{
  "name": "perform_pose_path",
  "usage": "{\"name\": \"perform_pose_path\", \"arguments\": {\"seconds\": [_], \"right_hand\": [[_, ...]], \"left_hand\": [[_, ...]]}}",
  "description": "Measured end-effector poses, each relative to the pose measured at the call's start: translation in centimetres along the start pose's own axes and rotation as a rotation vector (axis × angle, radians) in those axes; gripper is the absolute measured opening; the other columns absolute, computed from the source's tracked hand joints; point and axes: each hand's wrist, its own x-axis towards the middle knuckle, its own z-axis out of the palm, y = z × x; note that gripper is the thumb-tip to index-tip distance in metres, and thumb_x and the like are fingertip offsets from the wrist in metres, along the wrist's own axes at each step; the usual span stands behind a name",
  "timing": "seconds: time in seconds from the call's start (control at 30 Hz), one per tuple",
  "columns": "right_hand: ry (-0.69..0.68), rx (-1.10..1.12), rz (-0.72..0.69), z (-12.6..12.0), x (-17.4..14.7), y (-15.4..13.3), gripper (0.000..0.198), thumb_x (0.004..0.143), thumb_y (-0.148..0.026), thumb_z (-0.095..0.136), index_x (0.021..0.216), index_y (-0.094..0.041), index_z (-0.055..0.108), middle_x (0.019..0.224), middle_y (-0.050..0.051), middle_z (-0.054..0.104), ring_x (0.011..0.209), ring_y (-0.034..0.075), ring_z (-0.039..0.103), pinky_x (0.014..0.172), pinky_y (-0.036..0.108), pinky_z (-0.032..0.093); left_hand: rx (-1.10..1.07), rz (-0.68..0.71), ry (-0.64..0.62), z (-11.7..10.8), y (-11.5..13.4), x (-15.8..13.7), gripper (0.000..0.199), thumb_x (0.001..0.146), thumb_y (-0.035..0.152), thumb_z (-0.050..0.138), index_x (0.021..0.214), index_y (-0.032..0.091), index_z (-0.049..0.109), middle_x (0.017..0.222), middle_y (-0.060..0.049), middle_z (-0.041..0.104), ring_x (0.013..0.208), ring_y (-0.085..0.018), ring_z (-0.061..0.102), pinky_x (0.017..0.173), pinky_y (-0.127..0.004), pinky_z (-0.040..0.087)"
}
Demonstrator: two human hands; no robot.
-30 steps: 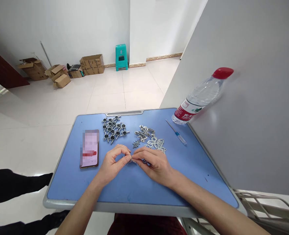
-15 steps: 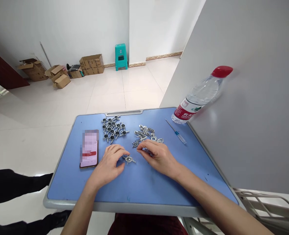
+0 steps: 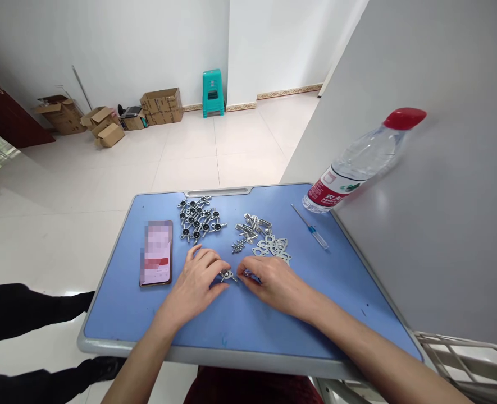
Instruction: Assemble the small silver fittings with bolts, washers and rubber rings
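Note:
My left hand (image 3: 200,283) rests on the table, thumb and index finger closed about a small metal fitting (image 3: 228,275) with a flat eared plate and a thin stem. Beside it, my right hand (image 3: 273,283) is pinched, its fingertips close to the fitting's right side; whatever they hold is too small to make out. Just beyond lie a cluster of tiny screws (image 3: 238,246), a heap of flat metal plates (image 3: 278,246) and a pile of longer metal pieces (image 3: 254,226). Further left are several metal assemblies with black round centres (image 3: 199,211).
On the blue table (image 3: 214,331), a phone (image 3: 159,255) lies left and a screwdriver with a clear handle (image 3: 315,233) lies right. A water bottle (image 3: 349,168) stands by the grey panel. Another person's dark-clothed legs (image 3: 24,311) show at left. Boxes (image 3: 162,105) and a stool (image 3: 213,94) stand beyond.
My right hand has come back from beside the tiny screws toward the fitting, uncovering the flat plates. My left thumb and index finger have closed in on the fitting.

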Motion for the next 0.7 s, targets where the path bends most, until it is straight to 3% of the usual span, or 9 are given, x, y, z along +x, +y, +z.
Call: {"name": "perform_pose_path", "arguments": {"seconds": [0.3, 0.7], "right_hand": [[-0.049, -0.046, -0.007, 0.2, -0.2, -0.3, 0.013, 0.082, -0.006, 0.057, 0.081, -0.017, 0.064, 0.071, 0.002, 0.069, 0.057, 0.013, 0.057, 0.055, 0.023, 0.032], [-0.07, -0.037, 0.005, -0.5, -0.2, -0.2, 0.018, 0.081, -0.004, 0.056, 0.083, -0.018, 0.066, 0.073, 0.0, 0.069, 0.057, 0.012, 0.059, 0.054, 0.022, 0.033]], "left_hand": [[0.092, 0.044, 0.074, 0.7, 0.8, 0.1, 0.004, 0.091, 0.02, 0.057, 0.094, 0.019, 0.06, 0.091, -0.001, 0.062, 0.095, -0.018, 0.058, 0.111, -0.05, 0.029], [0.052, 0.021, 0.097, 1.3, 0.7, 0.0, 0.003, 0.09, 0.017, 0.06, 0.091, 0.02, 0.061, 0.089, 0.0, 0.062, 0.093, -0.018, 0.058, 0.11, -0.051, 0.029]]}}
